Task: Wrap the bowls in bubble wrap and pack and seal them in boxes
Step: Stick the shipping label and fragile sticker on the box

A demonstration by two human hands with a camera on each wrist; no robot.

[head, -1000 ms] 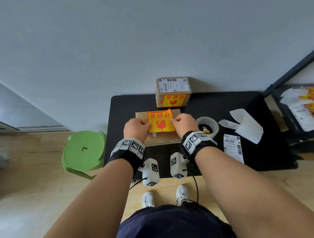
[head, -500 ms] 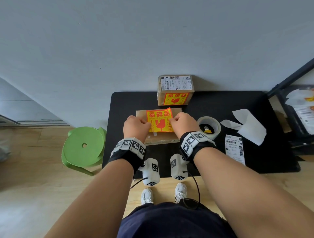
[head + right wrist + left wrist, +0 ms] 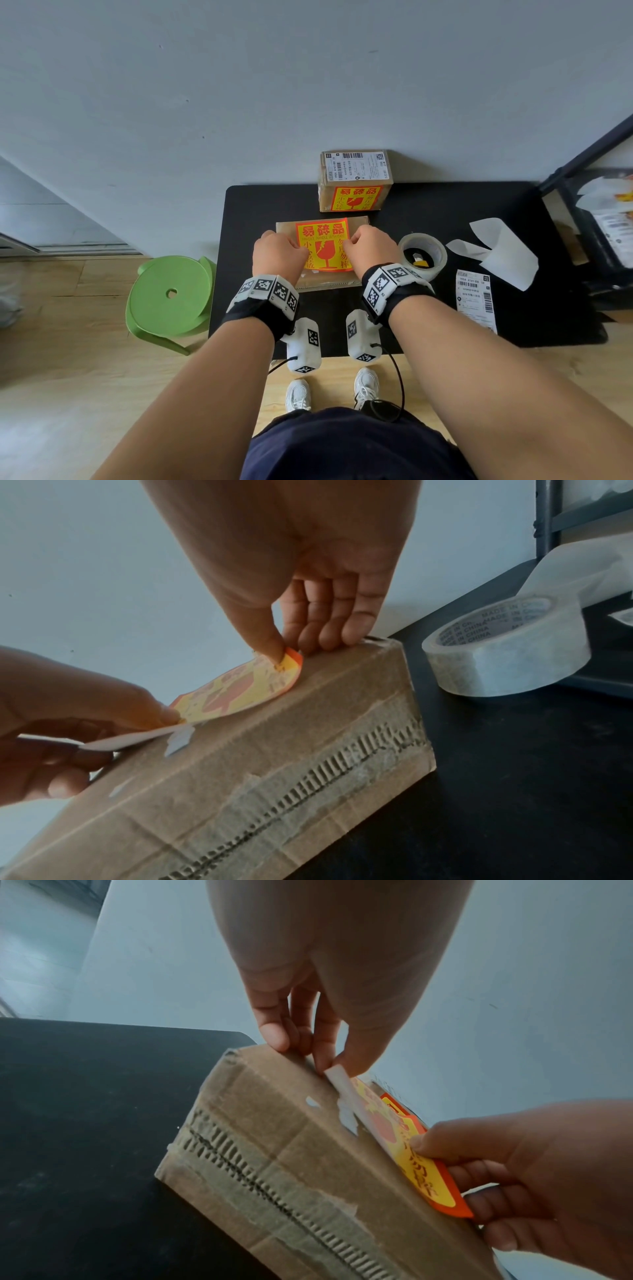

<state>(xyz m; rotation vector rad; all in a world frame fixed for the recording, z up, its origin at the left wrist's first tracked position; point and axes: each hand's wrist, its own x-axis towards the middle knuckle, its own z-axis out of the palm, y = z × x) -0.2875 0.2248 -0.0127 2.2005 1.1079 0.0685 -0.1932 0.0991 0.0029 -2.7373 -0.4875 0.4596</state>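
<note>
Both hands, left hand [image 3: 278,251] and right hand [image 3: 370,247], pinch the orange-and-yellow fragile sticker [image 3: 324,244] (its near corners hidden) over the flat brown cardboard box [image 3: 286,229] mid-worktop [image 3: 479,205], fingers [image 3: 310,615] curled.

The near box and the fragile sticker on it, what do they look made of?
Near box: brown corrugated cardboard, matte; fluting shows along its torn side. Fragile sticker: thin printed paper, likely adhesive-backed, bending as the left hand and right hand pinch its edges.
</note>
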